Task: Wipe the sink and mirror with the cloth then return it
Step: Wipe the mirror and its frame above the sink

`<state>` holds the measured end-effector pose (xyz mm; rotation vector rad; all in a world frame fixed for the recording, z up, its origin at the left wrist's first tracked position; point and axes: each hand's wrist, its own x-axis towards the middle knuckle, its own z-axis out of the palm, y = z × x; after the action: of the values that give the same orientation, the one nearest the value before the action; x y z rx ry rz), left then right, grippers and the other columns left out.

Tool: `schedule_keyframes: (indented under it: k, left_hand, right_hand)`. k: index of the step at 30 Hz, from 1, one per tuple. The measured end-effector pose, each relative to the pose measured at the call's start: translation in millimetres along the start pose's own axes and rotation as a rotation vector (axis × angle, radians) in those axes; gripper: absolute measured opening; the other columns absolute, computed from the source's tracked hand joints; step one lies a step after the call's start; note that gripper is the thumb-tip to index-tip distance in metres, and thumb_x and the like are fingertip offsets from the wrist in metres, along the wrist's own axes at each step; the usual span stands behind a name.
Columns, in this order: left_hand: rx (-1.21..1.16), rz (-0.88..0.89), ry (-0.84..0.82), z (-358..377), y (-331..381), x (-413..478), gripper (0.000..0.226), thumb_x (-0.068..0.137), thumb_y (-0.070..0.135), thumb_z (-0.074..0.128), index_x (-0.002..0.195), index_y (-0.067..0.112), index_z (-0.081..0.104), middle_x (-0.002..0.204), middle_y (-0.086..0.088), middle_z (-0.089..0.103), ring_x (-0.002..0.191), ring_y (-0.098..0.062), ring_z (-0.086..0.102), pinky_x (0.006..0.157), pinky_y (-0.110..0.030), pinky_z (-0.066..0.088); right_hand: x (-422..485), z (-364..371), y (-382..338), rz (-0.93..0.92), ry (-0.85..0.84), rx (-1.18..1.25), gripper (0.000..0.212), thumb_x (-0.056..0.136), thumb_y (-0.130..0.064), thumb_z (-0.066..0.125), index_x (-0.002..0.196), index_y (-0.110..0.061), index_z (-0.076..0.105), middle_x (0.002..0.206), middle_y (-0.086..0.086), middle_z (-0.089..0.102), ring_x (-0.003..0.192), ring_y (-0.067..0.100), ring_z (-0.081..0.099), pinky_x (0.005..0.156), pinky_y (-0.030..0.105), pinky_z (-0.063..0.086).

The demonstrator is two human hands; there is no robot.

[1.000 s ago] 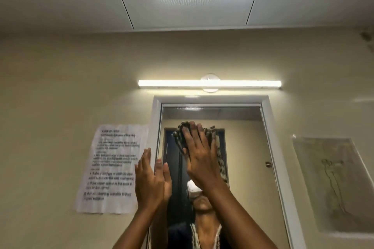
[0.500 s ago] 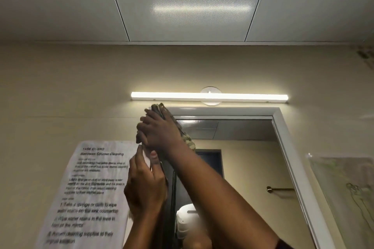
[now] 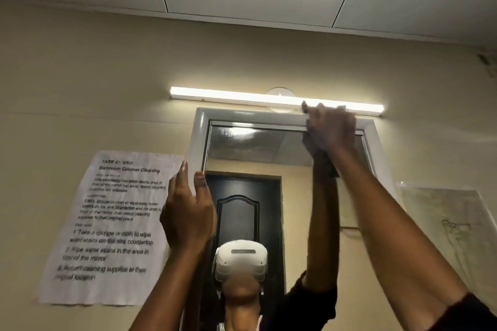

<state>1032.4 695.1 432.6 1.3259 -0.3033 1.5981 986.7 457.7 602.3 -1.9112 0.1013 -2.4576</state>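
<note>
The mirror (image 3: 242,142) hangs on the beige wall in a white frame (image 3: 198,137). My right hand (image 3: 329,129) presses against its top right corner, right under the light bar. The patterned cloth is almost wholly hidden under that hand; only a dark edge of the cloth (image 3: 330,168) shows below the palm. My left hand (image 3: 187,212) rests flat with fingers apart at the mirror's left frame, holding nothing. The glass reflects my raised arms, a headset and a dark door. The sink is out of view.
A lit light bar (image 3: 242,96) runs just above the mirror frame. A printed task sheet (image 3: 113,226) is taped to the wall at the left. A plastic-covered drawing (image 3: 451,228) hangs at the right. Ceiling panels fill the top.
My right hand has swept with the cloth from the mirror's top left corner across to its top right corner. The left hand stays at the left frame.
</note>
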Motion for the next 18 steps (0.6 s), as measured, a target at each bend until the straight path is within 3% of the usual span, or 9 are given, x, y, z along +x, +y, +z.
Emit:
schedule_keyframes:
  k: [2, 5, 7, 10, 12, 14, 18]
  left_hand:
    - [-0.022, -0.004, 0.014, 0, 0, -3, 0.063, 0.090, 0.049, 0.027, 0.139, 0.012, 0.044, 0.141, -0.015, 0.051, 0.126, -0.034, 0.050, 0.099, -0.044, 0.043]
    - [-0.056, -0.022, 0.016, 0, 3, -3, 0.065, 0.090, 0.052, 0.027, 0.139, 0.012, 0.045, 0.141, -0.015, 0.051, 0.127, -0.035, 0.050, 0.101, -0.044, 0.042]
    - [-0.071, -0.035, 0.020, -1, 4, -3, 0.066, 0.089, 0.052, 0.026, 0.138, 0.012, 0.046, 0.140, -0.015, 0.052, 0.127, -0.035, 0.050, 0.101, -0.045, 0.041]
    - [-0.081, -0.027, 0.035, -2, 5, -3, 0.067, 0.089, 0.052, 0.026, 0.137, 0.012, 0.047, 0.140, -0.014, 0.052, 0.127, -0.034, 0.050, 0.102, -0.045, 0.041]
    - [-0.061, -0.005, 0.034, -1, 4, -4, 0.067, 0.089, 0.053, 0.026, 0.138, 0.011, 0.046, 0.140, -0.015, 0.052, 0.127, -0.035, 0.050, 0.101, -0.046, 0.041]
    - [-0.009, 0.022, 0.031, 1, 3, -4, 0.067, 0.090, 0.052, 0.025, 0.139, 0.011, 0.044, 0.141, -0.016, 0.050, 0.127, -0.036, 0.050, 0.100, -0.048, 0.042]
    - [0.061, 0.036, 0.048, 2, 2, -3, 0.067, 0.091, 0.051, 0.022, 0.139, 0.010, 0.045, 0.139, -0.020, 0.051, 0.123, -0.041, 0.051, 0.095, -0.051, 0.044]
  right_hand:
    - [0, -6, 34, 0.191, 0.054, 0.002, 0.036, 0.092, -0.031, 0.037, 0.086, -0.006, 0.062, 0.089, 0.022, 0.066, 0.093, 0.038, 0.056, 0.088, 0.046, 0.040]
    - [-3, -5, 31, 0.417, 0.057, 0.141, 0.030, 0.092, -0.025, 0.044, 0.101, -0.003, 0.061, 0.113, 0.026, 0.059, 0.118, 0.040, 0.045, 0.107, 0.055, 0.029]
    - [-4, 0, 4, 0.429, 0.037, 0.142, 0.034, 0.092, -0.027, 0.045, 0.107, -0.001, 0.061, 0.124, 0.027, 0.054, 0.129, 0.043, 0.034, 0.113, 0.057, 0.018]
    - [-10, 7, -62, 0.233, -0.164, 0.048, 0.039, 0.094, -0.035, 0.033, 0.107, -0.013, 0.063, 0.127, 0.022, 0.055, 0.132, 0.041, 0.029, 0.108, 0.053, 0.027]
    - [-18, 14, -116, 0.007, -0.243, 0.037, 0.039, 0.094, -0.033, 0.029, 0.114, -0.019, 0.059, 0.125, 0.019, 0.058, 0.129, 0.042, 0.033, 0.105, 0.055, 0.031]
    - [-29, 18, -168, -0.212, -0.301, 0.080, 0.040, 0.092, -0.030, 0.030, 0.126, -0.024, 0.050, 0.129, 0.013, 0.057, 0.133, 0.042, 0.031, 0.109, 0.057, 0.026]
    - [-31, 15, -193, -0.389, -0.340, 0.232, 0.037, 0.096, -0.030, 0.039, 0.132, -0.026, 0.046, 0.132, 0.007, 0.056, 0.134, 0.032, 0.037, 0.115, 0.049, 0.017]
